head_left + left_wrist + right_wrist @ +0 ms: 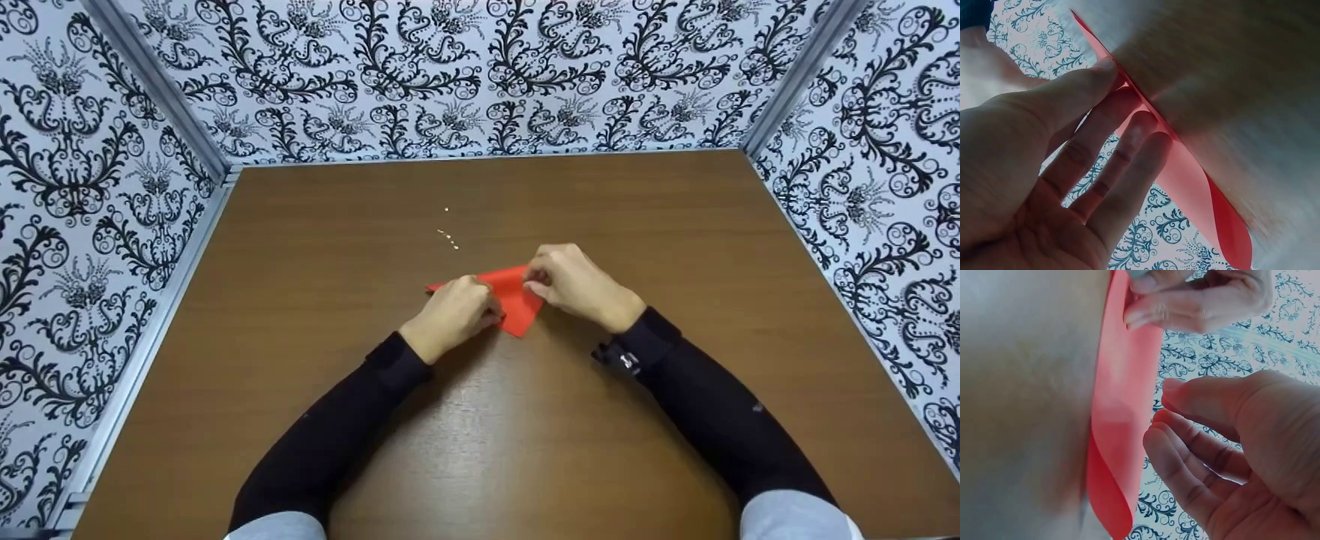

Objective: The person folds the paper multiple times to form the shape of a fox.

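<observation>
A red sheet of paper, bent over with one end curled, lies between the two hands on the brown table. My left hand pinches its edge between thumb and fingers; in the left wrist view the other fingertips touch the paper. At the sheet's right side is my right hand. In the right wrist view this right hand has loosely bent fingers beside the paper, apart from it, with nothing visible between thumb and fingers. A small pale green bit shows near the left hand's fingertips there, too cropped to identify.
The wooden table extends round both forearms. Several small bright specks show on it beyond the paper. Black-and-white patterned walls stand at the back and sides, with metal posts at the corners.
</observation>
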{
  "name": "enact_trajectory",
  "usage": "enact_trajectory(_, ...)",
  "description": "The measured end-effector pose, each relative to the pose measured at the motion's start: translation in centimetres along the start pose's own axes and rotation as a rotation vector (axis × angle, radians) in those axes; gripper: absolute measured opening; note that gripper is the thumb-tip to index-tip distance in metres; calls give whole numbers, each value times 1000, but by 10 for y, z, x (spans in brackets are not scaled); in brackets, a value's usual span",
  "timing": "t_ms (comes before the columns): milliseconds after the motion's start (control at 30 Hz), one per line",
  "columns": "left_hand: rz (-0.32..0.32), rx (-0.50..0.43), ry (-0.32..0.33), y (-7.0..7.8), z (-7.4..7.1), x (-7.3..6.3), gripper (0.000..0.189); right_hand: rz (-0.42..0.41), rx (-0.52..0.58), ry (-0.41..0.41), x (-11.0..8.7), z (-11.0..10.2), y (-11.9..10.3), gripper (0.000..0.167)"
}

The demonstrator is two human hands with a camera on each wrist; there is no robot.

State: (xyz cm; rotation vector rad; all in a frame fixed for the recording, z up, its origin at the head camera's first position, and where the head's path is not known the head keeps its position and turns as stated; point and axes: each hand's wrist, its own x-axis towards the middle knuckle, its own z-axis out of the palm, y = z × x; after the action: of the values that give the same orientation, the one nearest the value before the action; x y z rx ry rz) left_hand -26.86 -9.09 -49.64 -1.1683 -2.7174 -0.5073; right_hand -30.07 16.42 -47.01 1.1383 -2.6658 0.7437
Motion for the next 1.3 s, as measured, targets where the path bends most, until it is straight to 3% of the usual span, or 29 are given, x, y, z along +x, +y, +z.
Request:
enact_trajectory(433,7,-45,-22,-2,2,2,7,36,44,-84,43,1,3,10)
enact_trajectory(733,3,-58,-12,0,-1,2,7,11,39,-127,56,9,11,7)
enact_trajectory(1067,-8,-71,-17,0,0,0,9,52,10,-183,64,17,19,5)
enact_trajectory(1300,-14,-59,-12,2,-1,0,11,71,13,-180,67,23,24,6)
